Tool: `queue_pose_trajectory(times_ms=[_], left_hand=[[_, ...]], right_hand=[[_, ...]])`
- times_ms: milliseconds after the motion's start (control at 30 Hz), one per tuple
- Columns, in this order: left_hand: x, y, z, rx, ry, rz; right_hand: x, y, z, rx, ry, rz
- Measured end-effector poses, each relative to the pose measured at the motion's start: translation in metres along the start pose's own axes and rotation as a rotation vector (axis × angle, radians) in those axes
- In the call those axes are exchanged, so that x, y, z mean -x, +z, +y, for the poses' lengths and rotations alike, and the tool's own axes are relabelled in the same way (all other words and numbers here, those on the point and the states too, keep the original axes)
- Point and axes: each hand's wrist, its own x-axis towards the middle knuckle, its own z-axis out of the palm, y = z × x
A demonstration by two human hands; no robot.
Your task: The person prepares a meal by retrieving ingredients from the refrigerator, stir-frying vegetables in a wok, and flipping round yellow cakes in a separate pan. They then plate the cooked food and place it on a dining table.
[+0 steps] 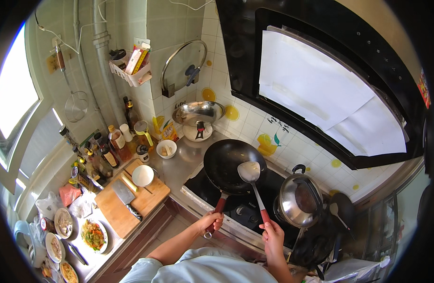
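My left hand (210,222) is closed around the red handle of a black wok (217,162), which sits over the left side of a black gas stove. The red grip of a metal wok spatula (258,194) is in my right hand (272,233). The spatula's blade lies over the right part of the wok's inside, with small pale bits of food on it. A few more bits cling to the wok's wall. Right of the wok, a lidded steel pot (297,203) stands on the stove.
At left, a wooden cutting board (153,189) holds a cleaver (123,192), a pale vegetable piece and a white bowl (143,175). Beyond are sauce bottles and a small bowl (166,149). Dishes of food, one with mixed vegetables (93,236), stand lower left. A range hood (245,81) overhangs the stove.
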Motion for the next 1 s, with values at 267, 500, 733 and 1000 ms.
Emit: queue_pose_trajectory(times_ms=[267, 500, 733, 1000], left_hand=[[-0.038, -0.007, 0.0, 0.023, 0.024, 0.038], [-0.041, -0.018, -0.007, -0.08, 0.075, 0.135], [-0.028, -0.007, 0.002, 0.047, 0.142, 0.231], [0.11, -0.087, -0.012, -0.012, 0.572, 0.601]], right_hand=[[-0.033, -0.009, -0.006, -0.012, -0.002, -0.014], [-0.071, 0.002, 0.023, -0.057, 0.033, -0.129], [-0.12, 0.036, 0.048, -0.113, 0.16, -0.269], [-0.184, 0.021, 0.081, -0.333, 0.389, -0.563]])
